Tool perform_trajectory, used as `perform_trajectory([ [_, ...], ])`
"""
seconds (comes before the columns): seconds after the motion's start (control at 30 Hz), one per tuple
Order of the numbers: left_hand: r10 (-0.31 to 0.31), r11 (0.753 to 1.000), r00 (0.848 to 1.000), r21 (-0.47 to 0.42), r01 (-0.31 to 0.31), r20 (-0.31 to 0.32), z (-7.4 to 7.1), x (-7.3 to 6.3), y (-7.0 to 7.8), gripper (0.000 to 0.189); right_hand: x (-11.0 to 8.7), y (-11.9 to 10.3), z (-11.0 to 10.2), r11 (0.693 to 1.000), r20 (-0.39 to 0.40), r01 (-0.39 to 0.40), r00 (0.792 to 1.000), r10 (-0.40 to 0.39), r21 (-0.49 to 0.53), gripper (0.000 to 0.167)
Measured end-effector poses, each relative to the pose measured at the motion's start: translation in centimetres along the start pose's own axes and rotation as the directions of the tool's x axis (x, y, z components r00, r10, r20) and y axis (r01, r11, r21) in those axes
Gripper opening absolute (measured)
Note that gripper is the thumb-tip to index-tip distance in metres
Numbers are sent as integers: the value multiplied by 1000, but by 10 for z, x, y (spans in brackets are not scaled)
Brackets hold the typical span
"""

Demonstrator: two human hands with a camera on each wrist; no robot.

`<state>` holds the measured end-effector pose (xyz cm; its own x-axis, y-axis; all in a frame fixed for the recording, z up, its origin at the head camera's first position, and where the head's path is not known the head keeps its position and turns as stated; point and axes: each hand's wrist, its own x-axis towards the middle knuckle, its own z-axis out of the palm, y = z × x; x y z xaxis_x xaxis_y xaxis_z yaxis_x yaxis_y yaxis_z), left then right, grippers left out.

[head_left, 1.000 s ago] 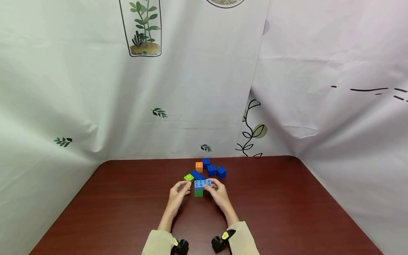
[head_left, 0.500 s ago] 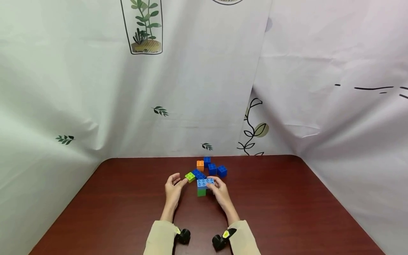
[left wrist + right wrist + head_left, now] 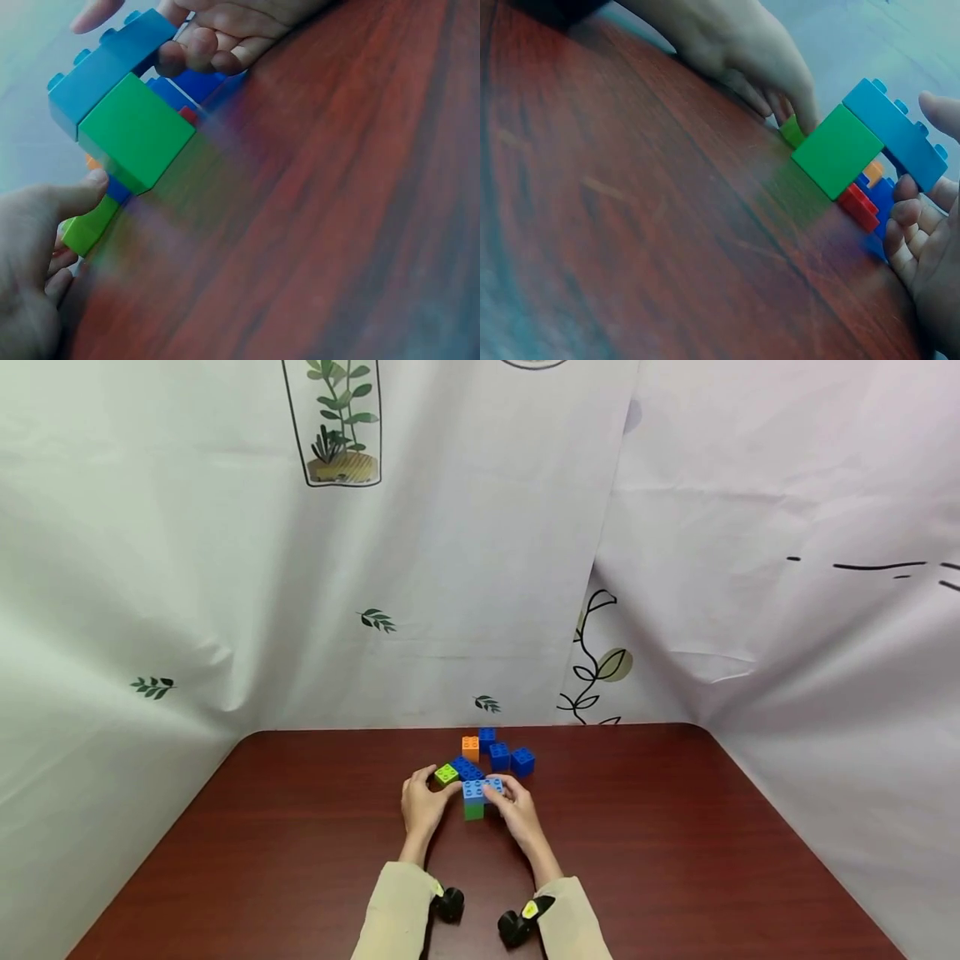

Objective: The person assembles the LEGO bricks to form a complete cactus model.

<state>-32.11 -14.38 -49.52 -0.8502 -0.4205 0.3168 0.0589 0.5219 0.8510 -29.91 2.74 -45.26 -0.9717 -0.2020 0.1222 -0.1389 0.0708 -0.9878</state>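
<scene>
My right hand (image 3: 519, 814) holds a long light blue building brick (image 3: 472, 790) at its right end, thumb on top and fingers underneath. That brick sits across a green brick (image 3: 474, 812), overhanging it to the right. A smaller lime green brick (image 3: 446, 774) lies just beyond my left hand (image 3: 422, 808), whose thumb and index finger are spread. In the left wrist view the thumb reaches near the green brick, and other fingers are beside the lime brick (image 3: 88, 227); contact is unclear. A red brick (image 3: 859, 207) shows behind the green one in the right wrist view.
Behind the hands lie a dark blue brick (image 3: 467, 768) next to the lime one, an orange brick (image 3: 470, 748), and several more blue bricks (image 3: 522, 761) toward the table's far edge. A printed white cloth (image 3: 450, 568) hangs behind the brown table (image 3: 300, 827).
My left hand first drew back leftward from beside the stack, then came back right with thumb and index finger spread wider. The right hand keeps hold of the light blue brick.
</scene>
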Motion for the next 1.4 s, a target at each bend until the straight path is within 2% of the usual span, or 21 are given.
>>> perform_trajectory([
  [0.1,-18,999,1000,32,19,-16,1,0,0,48,0,1,2,1000,-4,5,1000,-5,-10,38],
  [0.23,-16,1000,999,17,17,-36,-1,1,0,38,-1,0,3,998,-18,24,1000,-25,-54,37],
  [0.37,-23,999,999,-39,21,-47,-3,0,-1,35,0,0,4,997,-18,34,999,-35,-72,37],
  [0.53,-38,986,999,-165,36,-11,-5,0,-5,33,0,-1,3,997,-29,34,999,-36,-65,36],
  [0.63,-82,956,995,-279,93,48,-10,-1,-7,35,-1,0,2,997,-37,31,999,-34,-68,35],
  [0.7,-125,927,986,-341,155,108,-15,-3,-8,37,-1,1,3,997,-33,27,999,-29,-70,35],
  [0.77,-155,907,973,-366,208,170,-21,-5,-8,39,-2,2,3,997,-26,28,999,-30,-70,34],
  [0.83,-161,893,963,-385,235,215,-25,-6,-9,42,-3,2,4,997,-22,28,999,-29,-70,34],
  [1.1,-134,859,958,-453,240,253,-28,-5,-2,39,1,4,4,997,-25,53,998,-54,-62,32],
  [1.23,-118,831,960,-503,236,255,-27,-5,1,37,11,20,3,999,-38,33,999,-35,-41,30],
  [1.4,-99,756,951,-600,263,292,-28,-5,5,38,19,37,5,998,-58,45,997,-48,-47,32],
])
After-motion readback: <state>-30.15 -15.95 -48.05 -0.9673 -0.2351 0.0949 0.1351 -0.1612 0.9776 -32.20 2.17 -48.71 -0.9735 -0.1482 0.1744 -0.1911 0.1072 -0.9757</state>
